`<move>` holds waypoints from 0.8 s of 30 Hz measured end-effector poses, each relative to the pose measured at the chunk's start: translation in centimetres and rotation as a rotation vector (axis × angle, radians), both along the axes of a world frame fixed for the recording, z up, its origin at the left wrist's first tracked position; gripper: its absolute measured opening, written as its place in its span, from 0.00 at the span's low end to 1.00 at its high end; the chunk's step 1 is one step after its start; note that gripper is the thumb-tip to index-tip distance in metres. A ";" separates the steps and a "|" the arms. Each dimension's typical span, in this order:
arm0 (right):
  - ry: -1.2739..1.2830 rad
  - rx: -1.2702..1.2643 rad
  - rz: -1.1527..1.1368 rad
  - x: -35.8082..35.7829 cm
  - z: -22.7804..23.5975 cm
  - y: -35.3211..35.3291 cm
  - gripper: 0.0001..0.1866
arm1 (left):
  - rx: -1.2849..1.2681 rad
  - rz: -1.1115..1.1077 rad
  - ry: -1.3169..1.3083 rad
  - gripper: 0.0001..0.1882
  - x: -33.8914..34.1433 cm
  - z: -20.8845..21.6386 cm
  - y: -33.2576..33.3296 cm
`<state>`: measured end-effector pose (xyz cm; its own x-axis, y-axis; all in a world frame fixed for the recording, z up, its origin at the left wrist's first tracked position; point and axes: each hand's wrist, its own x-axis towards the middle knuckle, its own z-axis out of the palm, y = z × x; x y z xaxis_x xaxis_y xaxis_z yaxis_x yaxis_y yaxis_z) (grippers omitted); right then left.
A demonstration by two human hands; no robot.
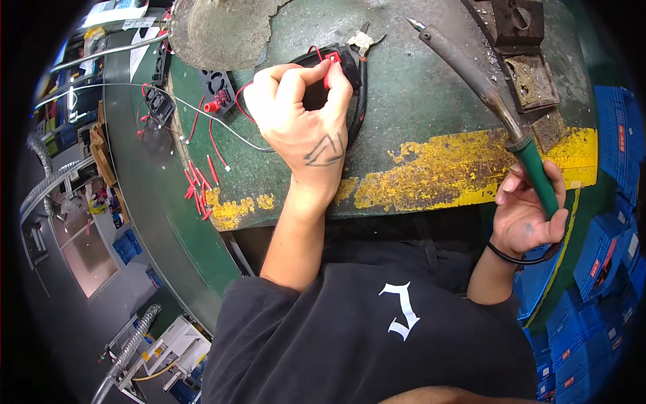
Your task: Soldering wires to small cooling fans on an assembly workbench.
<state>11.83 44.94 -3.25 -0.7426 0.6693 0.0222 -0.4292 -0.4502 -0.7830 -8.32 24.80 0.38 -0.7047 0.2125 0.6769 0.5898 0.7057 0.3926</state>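
My left hand (303, 128) pinches a small red part (333, 58) between thumb and fingertips, at the edge of a black piece (349, 64) on the bench. The back of the hand hides much of what lies beneath. My right hand (528, 215) is closed around the green handle of a soldering iron (535, 172). Its metal tip points up and to the left, toward the far side of the bench, apart from the red part. A pair of side cutters (363, 64) lies just right of the black piece.
A worn green bench (404, 101) has chipped yellow paint along its near edge. Small fans (217, 87) and loose red wires (198, 185) lie at left. The iron's stand with a sponge tray (531, 81) is far right. Blue bins (605, 249) stand beyond.
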 end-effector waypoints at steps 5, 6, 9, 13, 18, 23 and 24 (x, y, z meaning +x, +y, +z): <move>0.019 -0.009 0.002 -0.1 0.0 0.0 0.42 | 0.004 0.031 -0.057 0.06 0.2 0.5 0.3; 0.009 -0.016 -0.007 -0.1 0.0 -0.1 0.42 | 0.002 0.049 -0.089 0.06 0.3 0.5 0.3; 0.007 -0.004 0.001 -0.1 0.0 -0.1 0.42 | -0.006 0.038 -0.062 0.06 0.2 0.4 0.2; 0.021 0.009 0.013 -0.1 0.0 0.0 0.42 | 0.049 0.018 -0.076 0.07 0.0 0.3 0.3; 0.000 0.001 -0.001 0.0 -0.1 -0.1 0.41 | 0.021 0.014 -0.139 0.06 0.0 0.6 0.2; -0.009 0.011 0.004 -0.2 0.1 -0.2 0.41 | 0.024 0.008 -0.127 0.06 -0.2 0.7 0.2; -0.001 0.011 0.011 -0.3 0.1 -0.2 0.41 | 0.025 0.013 -0.134 0.06 -0.2 0.8 0.2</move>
